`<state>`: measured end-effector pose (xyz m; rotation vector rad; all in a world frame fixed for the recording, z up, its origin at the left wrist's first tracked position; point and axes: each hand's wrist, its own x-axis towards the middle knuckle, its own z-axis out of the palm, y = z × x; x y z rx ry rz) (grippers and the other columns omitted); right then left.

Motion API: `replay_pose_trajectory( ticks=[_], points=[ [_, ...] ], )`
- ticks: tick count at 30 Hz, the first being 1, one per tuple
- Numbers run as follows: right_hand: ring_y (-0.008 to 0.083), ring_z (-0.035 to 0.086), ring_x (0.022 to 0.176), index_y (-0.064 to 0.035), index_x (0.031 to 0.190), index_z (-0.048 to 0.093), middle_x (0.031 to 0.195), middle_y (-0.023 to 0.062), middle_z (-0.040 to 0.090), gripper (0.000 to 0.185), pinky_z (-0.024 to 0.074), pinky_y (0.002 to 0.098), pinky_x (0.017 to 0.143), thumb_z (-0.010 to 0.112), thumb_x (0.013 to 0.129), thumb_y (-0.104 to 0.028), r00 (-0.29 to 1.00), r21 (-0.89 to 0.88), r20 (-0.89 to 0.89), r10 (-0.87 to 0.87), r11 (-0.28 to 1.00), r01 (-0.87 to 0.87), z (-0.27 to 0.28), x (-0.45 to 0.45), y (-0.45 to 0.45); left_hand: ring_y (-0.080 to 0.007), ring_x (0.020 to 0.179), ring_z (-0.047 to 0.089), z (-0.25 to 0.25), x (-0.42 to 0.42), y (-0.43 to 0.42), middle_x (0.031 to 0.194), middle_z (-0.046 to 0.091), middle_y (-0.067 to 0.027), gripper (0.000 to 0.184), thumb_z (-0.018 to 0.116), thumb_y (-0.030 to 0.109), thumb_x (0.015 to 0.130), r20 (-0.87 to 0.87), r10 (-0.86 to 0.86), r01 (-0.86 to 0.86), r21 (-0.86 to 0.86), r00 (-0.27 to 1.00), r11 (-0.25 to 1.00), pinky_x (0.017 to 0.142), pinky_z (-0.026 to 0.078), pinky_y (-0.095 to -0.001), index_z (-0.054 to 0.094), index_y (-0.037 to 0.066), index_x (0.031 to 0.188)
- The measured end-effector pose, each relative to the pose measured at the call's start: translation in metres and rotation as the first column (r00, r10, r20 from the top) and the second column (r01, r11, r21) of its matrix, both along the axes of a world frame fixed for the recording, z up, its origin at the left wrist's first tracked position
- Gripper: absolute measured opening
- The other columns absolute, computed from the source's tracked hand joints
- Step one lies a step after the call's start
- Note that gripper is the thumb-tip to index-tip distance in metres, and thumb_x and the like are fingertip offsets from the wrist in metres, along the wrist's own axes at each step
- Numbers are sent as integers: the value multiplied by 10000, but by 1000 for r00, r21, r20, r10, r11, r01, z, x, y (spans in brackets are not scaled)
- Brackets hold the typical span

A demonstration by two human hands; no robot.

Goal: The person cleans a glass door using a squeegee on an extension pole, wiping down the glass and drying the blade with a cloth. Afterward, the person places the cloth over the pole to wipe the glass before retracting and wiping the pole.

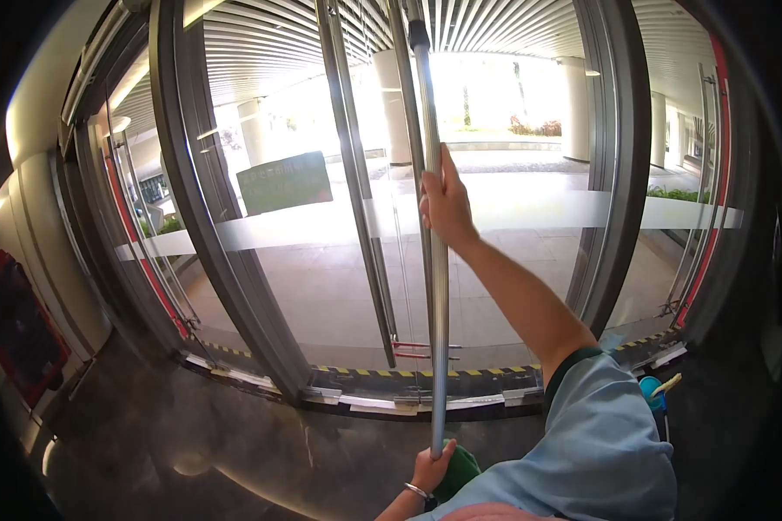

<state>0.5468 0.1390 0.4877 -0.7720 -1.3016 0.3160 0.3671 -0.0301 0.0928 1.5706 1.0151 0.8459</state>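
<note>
A long silver ribbed pole point(440, 347) stands nearly upright before the glass doors point(513, 286). Near the top of the view it has a black collar point(418, 36), and its upper end lies outside the picture. My right hand point(448, 201), arm raised, is closed around the pole at mid-height. Low down, my left hand point(432, 466), with a bracelet at the wrist, grips the pole's bottom end. Green cloth point(460, 471) shows just beside that hand; whether the fingers also hold it I cannot tell.
Dark metal frames and upright handles point(356, 174) divide the doors. A green sign point(284, 182) is on the left glass. Yellow-black tape point(408, 373) runs along the threshold. A blue container point(651, 391) with a pale-yellow item stands right. A red-edged dark object point(24, 326) is left.
</note>
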Motion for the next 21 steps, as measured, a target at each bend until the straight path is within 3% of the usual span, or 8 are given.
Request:
replay_pose_trajectory(
  ticks=[4,7,13,21],
  points=[
    [42,423,484,-156,1520,62,779,11,469,644,373,206,376,406,976,-186,999,-101,-31,5,995,-8,-57,-19,-33,-168,702,631,-49,-25,-40,732,668,-138,473,641,471,873,-82,-23,12,-137,996,990,653,487,-325,680,0,877],
    [36,416,479,-147,1520,48,773,3,466,644,368,202,376,401,984,-187,998,-149,-55,23,988,-31,-91,-33,-56,-157,700,629,-68,-43,-71,721,666,-137,480,640,484,870,-132,-23,4,-145,991,989,650,488,-332,681,5,860],
    [7,362,437,-140,1520,60,727,-19,434,635,332,172,338,395,980,-132,995,-167,-99,-9,986,-7,-150,-56,-79,-170,653,608,-153,-72,-115,697,656,-153,495,653,500,852,-77,7,-29,-289,997,957,623,477,-354,670,6,817],
    [18,378,446,-171,1522,52,749,-12,447,632,346,185,350,390,989,-142,993,-217,-114,14,975,-39,-197,-80,-109,-219,648,625,-188,-93,-148,698,647,-172,490,653,496,850,-130,29,-71,-333,991,940,617,478,-373,660,10,792]
  ],
)
